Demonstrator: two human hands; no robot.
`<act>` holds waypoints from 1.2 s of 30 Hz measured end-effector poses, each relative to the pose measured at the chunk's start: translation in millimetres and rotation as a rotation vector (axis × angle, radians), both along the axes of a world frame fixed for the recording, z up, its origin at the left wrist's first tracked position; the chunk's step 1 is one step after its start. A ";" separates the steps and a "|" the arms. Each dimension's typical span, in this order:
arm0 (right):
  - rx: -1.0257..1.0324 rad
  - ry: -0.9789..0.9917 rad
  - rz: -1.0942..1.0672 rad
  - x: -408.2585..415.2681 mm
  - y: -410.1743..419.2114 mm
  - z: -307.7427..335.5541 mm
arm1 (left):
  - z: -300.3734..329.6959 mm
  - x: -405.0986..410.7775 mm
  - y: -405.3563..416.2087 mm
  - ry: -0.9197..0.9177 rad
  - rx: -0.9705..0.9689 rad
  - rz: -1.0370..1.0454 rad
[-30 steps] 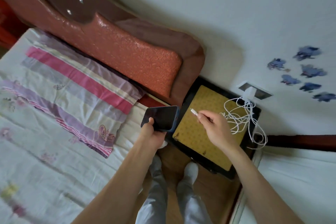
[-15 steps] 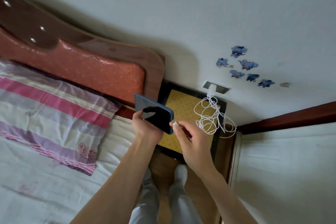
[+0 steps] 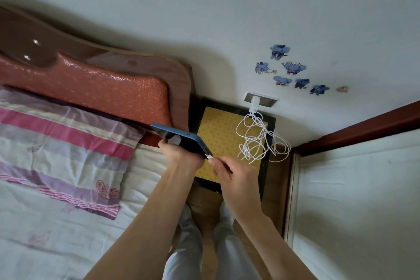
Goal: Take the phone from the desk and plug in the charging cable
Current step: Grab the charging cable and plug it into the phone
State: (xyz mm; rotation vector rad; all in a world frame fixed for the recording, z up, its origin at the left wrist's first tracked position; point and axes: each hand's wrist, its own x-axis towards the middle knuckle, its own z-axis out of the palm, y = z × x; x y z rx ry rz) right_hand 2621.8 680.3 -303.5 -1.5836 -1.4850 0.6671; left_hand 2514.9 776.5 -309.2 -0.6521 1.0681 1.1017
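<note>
My left hand (image 3: 181, 154) holds a phone (image 3: 181, 139) in a blue case, tilted, its bottom edge turned toward my right hand. My right hand (image 3: 231, 175) pinches the white plug (image 3: 208, 156) of the charging cable, which touches the phone's bottom edge at the port. The white cable (image 3: 256, 141) lies in a loose tangle on the small yellow-topped desk (image 3: 218, 134) and runs up to a white charger (image 3: 255, 103) in the wall socket.
A bed with a striped pink and purple pillow (image 3: 63, 141) and a red padded headboard (image 3: 102, 91) lies to the left. A white door (image 3: 359, 200) with a dark frame stands to the right. My legs and feet (image 3: 204, 223) are below, on the brown floor.
The plug, held apart from the phone one second ago, now meets the phone's bottom edge. My left hand has tilted the phone more edge-on. The view has shifted.
</note>
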 end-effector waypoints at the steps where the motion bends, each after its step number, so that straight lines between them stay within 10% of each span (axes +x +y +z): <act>1: -0.009 -0.001 -0.008 1.3 -0.6 -0.5 | 0.8 1.5 -0.8 0.007 0.009 0.005; 36: -0.534 0.175 -0.006 3.3 -4.1 9.8 | -10.2 -7.2 -18.4 0.201 0.202 0.052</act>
